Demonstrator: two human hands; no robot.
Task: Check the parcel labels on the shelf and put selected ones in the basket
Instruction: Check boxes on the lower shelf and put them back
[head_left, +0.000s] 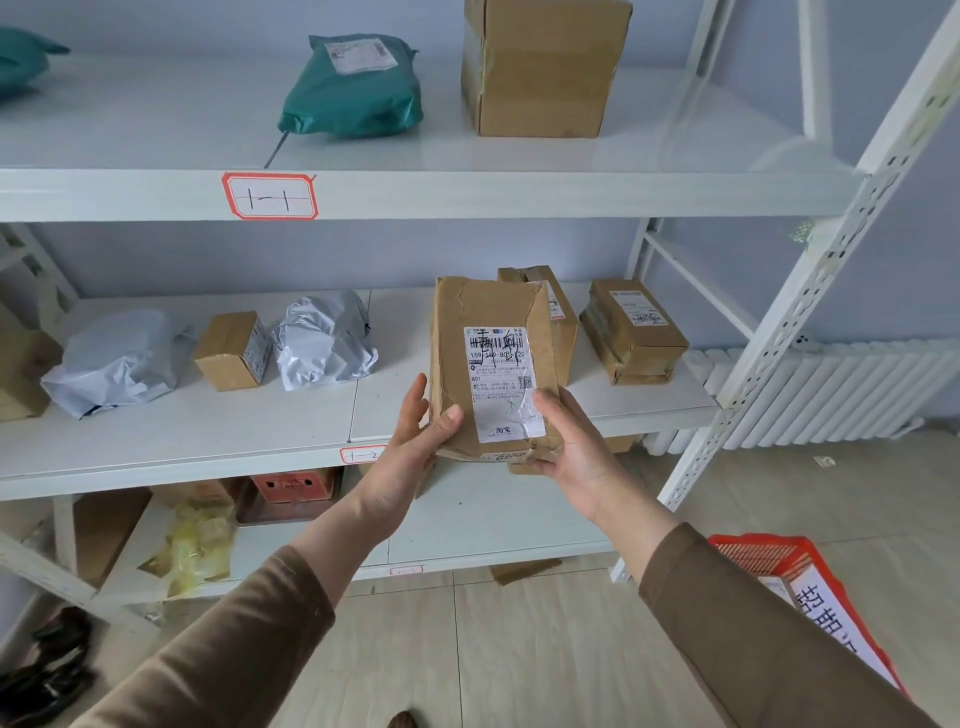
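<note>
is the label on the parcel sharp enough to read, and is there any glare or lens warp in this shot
Head view: the label on the held parcel is sharp at the barcode and large digits, while the fine print is too small to read; soft glare washes over the top shelf at the right; wide-angle warp bends the right shelf post; light is even, shadows faint.

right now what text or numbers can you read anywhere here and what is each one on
"1-1", handwritten: red-bordered tag on the top shelf edge.
"1-2", partly hidden: smaller tag on the middle shelf edge.
"159-160-801-120", "801" and "淘宝": label of the brown parcel held in both hands.
"超期", cut off: white sign on the red basket.
Other parcel labels: too small or blurred.
</note>
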